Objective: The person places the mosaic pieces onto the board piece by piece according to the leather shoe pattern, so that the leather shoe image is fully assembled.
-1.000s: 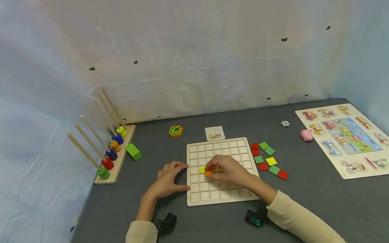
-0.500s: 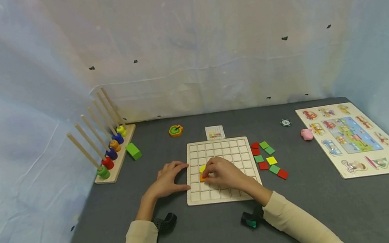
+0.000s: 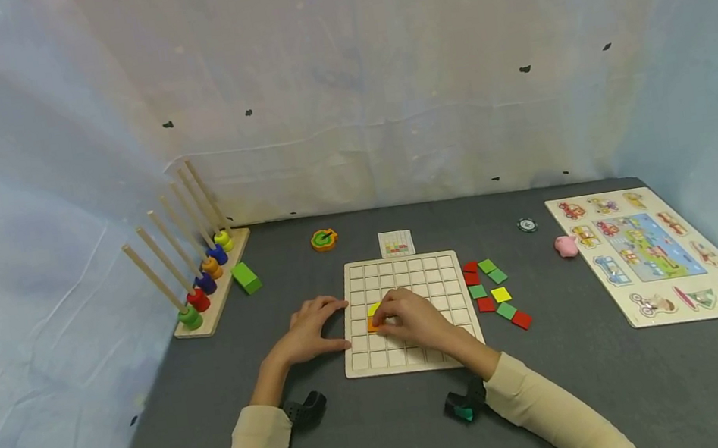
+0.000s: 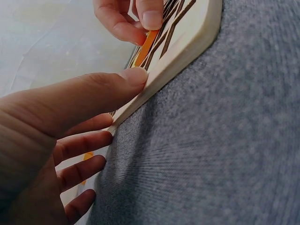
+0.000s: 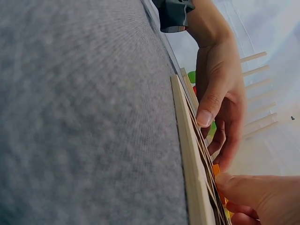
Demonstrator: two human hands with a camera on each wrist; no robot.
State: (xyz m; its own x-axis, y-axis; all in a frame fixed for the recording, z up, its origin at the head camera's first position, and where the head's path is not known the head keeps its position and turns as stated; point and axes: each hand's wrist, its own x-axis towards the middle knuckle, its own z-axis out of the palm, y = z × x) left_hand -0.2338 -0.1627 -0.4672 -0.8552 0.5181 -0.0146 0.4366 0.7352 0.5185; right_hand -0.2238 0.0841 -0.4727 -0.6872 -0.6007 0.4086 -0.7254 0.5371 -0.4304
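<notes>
grid board [image 3: 430, 269], pale wood, square cells, lying flat at table centre on grey felt. left hand [image 3: 308, 332]: fingers straight and relaxed, thumb tip and fingertips pressed against the board's left edge, gripping nothing. right hand [image 3: 413, 317]: over the board's left-middle cells, fingertips pinching and pressing an orange tile [image 3: 372, 325] into a cell; a yellow tile [image 3: 373, 309] sits in the cell just behind it. the right hand covers the cells beneath its palm, so what lies there cannot be told. loose tiles [image 3: 494, 293], red, green and yellow, scattered just right of the board. small pattern card [image 3: 396, 244] just beyond the board's far edge. farther left: peg rack [image 3: 203, 292] with slanted dowels and coloured rings, green block [image 3: 246, 278] beside it. orange-green round piece [image 3: 324, 240] behind the board. right: pink figure [image 3: 566, 247], dark disc [image 3: 527, 225], picture puzzle board [image 3: 653, 255]. left wrist view alone shows the thumb flat on the board's rim and the orange tile seen edge-on under the other hand's fingers [image 4: 149, 14]; right wrist view alone shows the board's thickness and the dowels behind the left hand.
</notes>
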